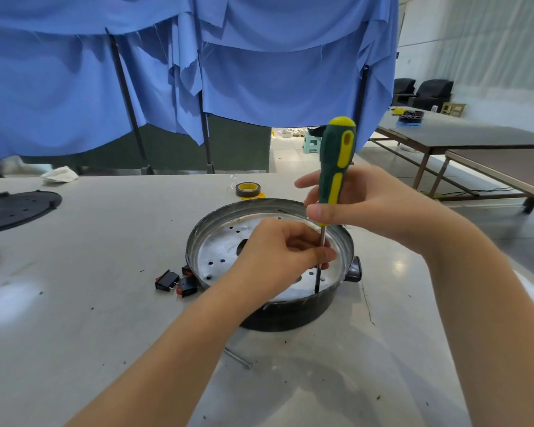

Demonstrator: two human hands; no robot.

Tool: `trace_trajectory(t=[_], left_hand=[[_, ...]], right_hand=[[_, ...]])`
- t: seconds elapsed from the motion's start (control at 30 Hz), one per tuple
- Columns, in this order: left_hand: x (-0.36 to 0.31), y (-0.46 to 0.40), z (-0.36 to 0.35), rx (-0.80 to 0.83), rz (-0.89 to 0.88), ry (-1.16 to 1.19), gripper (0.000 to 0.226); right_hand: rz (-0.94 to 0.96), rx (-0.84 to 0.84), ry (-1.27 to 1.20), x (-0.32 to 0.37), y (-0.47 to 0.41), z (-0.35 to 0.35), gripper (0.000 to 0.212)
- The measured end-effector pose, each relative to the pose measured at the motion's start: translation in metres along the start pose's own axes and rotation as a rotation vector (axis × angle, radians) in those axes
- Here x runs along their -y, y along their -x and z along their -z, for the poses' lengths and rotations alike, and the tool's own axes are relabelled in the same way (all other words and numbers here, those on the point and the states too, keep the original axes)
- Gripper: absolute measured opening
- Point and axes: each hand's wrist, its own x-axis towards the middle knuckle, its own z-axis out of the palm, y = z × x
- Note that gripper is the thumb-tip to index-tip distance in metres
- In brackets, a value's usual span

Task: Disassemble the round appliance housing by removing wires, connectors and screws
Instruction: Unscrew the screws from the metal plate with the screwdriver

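Observation:
The round housing (293,315) sits at the table's middle, black outside, with a shiny perforated metal plate (225,245) inside. A green-and-yellow screwdriver (336,158) stands upright, its tip down on the plate near the housing's front right wall. My right hand (352,204) grips the lower handle. My left hand (278,254) reaches over the plate and pinches the metal shaft between its fingertips. Whatever the tip rests on is too small to make out.
Black switches with red parts (176,283) lie just left of the housing. A long screw (238,358) lies in front of it. A tape roll (248,190) sits behind it, a black round lid (16,209) at far left, and a white cloth (60,174) at the back edge.

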Motion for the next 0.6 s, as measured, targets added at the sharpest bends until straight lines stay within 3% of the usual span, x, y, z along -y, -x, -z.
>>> trace_trajectory(t=[0.23,0.43,0.6], left_hand=[[-0.0011,0.0002,0.0002,-0.045,-0.032,-0.046,0.015],[0.0014,-0.0005,-0.0014,-0.107,-0.071,-0.115,0.024],[-0.0027,0.0018,-0.0011,-0.002,-0.106,-0.015,0.018]], right_hand=[[0.072,-0.116,0.04,0.0009,0.0005,0.001,0.044],[0.077,0.072,-0.113,0.0021,0.0054,0.0044,0.046],[0.06,0.089,-0.135,0.0013,0.0036,0.0039,0.048]])
